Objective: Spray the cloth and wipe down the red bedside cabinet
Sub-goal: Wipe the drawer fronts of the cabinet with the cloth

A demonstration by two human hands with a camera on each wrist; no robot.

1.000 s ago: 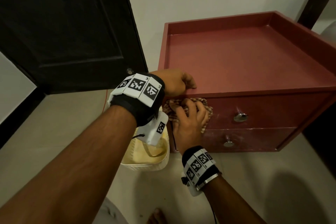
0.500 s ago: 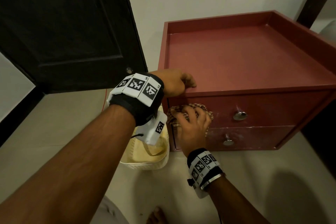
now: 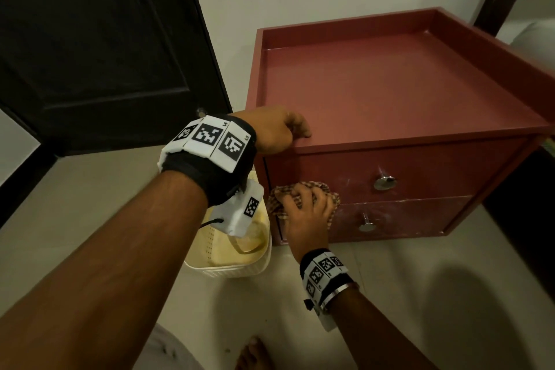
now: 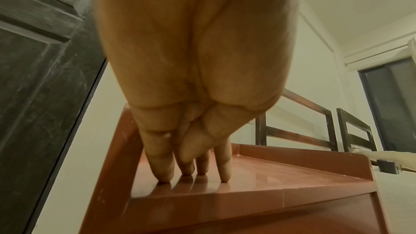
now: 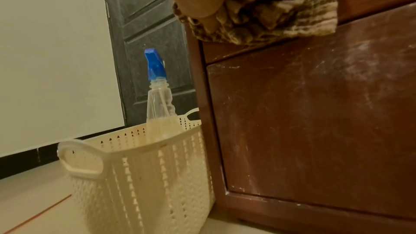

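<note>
Only "L5" reads, on the left wristband (image 3: 223, 144).

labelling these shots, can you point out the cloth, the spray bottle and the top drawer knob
cloth (image 5: 281, 15), right wrist view, on the striped folds under the palm
spray bottle (image 5: 159, 106), right wrist view, on its clear neck above the basket
top drawer knob (image 3: 385, 182), head view, on its round metal face

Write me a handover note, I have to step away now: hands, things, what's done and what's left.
Left hand: open, fingertips resting on the cabinet top's front left corner.
Right hand: presses the cloth on the drawer fronts, left side.
Spray bottle: upright in the basket beside the cabinet.
Done: top looks clean.
Left: whitish smears on both drawer fronts.
</note>
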